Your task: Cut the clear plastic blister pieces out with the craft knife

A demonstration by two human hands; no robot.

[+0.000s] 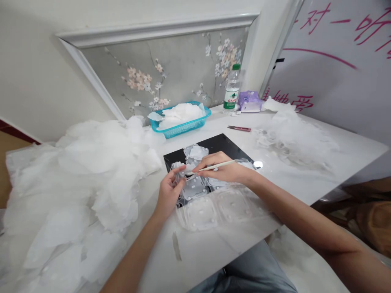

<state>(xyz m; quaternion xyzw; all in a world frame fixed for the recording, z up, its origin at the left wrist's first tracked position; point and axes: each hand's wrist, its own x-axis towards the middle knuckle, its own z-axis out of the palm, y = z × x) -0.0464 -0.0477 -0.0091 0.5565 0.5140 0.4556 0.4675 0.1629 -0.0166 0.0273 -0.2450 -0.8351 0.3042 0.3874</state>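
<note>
My right hand (221,170) is shut on a slender pale stick (218,166), whose tip reaches toward my left hand. My left hand (169,192) pinches the edge of a transparent film piece (179,173) over a black glossy board (214,144). Several square transparent film pieces with white dots lie on and beside the board, such as one (201,213) near the table's front and another (233,204) to its right. The stick's tip is hidden by my fingers.
A large heap of translucent white sheets (70,191) covers the left side, and a smaller heap (293,138) lies at right. A blue basket (183,126), water bottle (232,89), purple packet (249,101) and red-handled scissors (239,128) stand on the white table (214,260).
</note>
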